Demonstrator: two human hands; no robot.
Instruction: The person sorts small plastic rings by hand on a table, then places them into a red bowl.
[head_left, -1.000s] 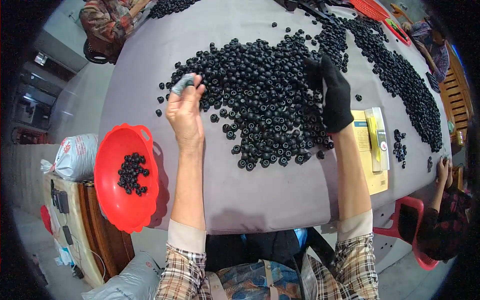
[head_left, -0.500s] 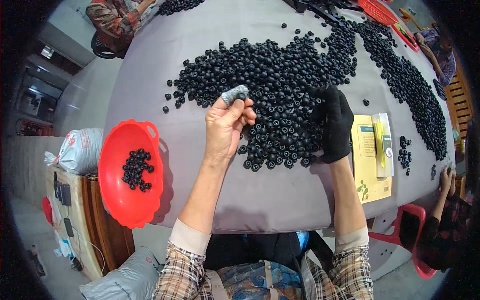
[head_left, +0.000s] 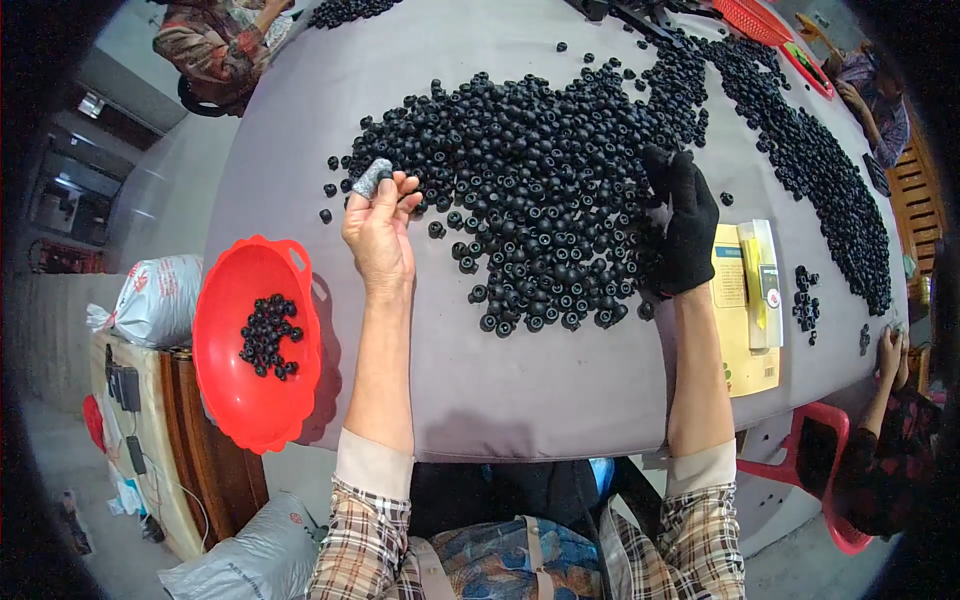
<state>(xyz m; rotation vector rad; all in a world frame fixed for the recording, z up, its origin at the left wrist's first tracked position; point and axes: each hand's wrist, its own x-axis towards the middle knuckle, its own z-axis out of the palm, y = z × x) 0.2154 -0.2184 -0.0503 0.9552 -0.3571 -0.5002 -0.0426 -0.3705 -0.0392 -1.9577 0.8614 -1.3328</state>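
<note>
Small round black pieces with holes, like beads, lie in a broad pile [head_left: 540, 180] on the grey-covered table. My left hand [head_left: 380, 240], bare but for a grey cover on one fingertip, is at the pile's left edge. Its thumb and covered finger are pinched on one dark bead [head_left: 385, 176]. My right hand [head_left: 690, 225], in a black glove, is at the pile's right edge with its fingers curled. What it holds, if anything, is lost against the dark beads. To the left stands a red scalloped basin [head_left: 225, 350] with a cluster of beads [head_left: 268, 335] inside.
Right of my glove lies a yellow booklet [head_left: 735, 370] under a clear case [head_left: 765, 290]. Another long band of beads [head_left: 820, 170] runs along the right side. Other people sit around the table. A red plastic chair [head_left: 815, 470] stands at the lower right.
My left hand has moved left, away from the pile's middle and toward the basin side, with its fingers still pinched. My gloved right hand has shifted slightly up and to the right.
</note>
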